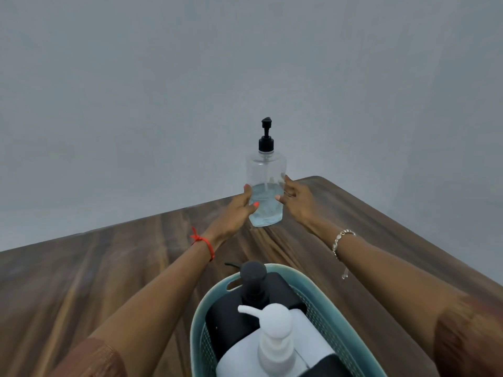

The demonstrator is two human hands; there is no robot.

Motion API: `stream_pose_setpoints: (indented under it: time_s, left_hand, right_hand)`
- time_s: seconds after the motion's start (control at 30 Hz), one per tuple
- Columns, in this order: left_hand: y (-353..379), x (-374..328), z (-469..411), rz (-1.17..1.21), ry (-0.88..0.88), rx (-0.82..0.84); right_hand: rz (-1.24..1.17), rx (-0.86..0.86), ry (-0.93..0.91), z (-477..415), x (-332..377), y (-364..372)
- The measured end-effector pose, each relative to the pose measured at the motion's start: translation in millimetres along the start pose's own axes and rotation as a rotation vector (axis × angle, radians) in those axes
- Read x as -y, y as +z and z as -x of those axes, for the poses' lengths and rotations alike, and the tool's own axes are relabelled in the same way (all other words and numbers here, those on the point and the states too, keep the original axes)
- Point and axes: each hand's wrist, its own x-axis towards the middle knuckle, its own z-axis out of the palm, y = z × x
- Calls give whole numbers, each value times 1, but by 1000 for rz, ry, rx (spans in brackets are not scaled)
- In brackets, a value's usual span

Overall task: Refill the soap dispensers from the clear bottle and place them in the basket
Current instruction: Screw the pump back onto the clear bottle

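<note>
The clear bottle with a black pump top stands upright on the far part of the wooden table, roughly a third full of pale liquid. My left hand clasps its lower left side, thumb across the front. My right hand touches its right side with fingers spread. Close to me, a teal basket holds a black soap dispenser and a white soap dispenser, both upright with pump heads on.
A plain grey wall runs behind the table. The table's far edge lies just behind the bottle, and its right edge slants down to the right. Bare wood shows left of the basket.
</note>
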Motion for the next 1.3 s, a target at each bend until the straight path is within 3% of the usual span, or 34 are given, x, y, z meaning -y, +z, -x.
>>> stream_pose_setpoints:
  time_s: [0.3, 0.63, 0.9, 0.97, 1.07, 1.2, 1.3]
  left_hand:
    - [-11, -16, 31, -182, -39, -19]
    - [6, -51, 152, -85, 35, -287]
    - [52, -60, 255, 141, -71, -662]
    - [65, -59, 275, 253, -129, -669]
    - [84, -64, 299, 381, -178, -601]
    - [97, -72, 316, 335, -99, -500]
    - [88, -74, 326, 216, -134, -550]
  right_hand:
    - [269, 218, 87, 31, 22, 0]
    - [-41, 430, 135, 145, 43, -36]
    - [-289, 357, 244, 248, 75, -46]
    - [-338, 354, 306, 267, 84, -41]
    - [-311, 202, 420, 287, 95, -33]
    - [-278, -10, 486, 296, 106, -22]
    - [-290, -74, 476, 304, 114, -10]
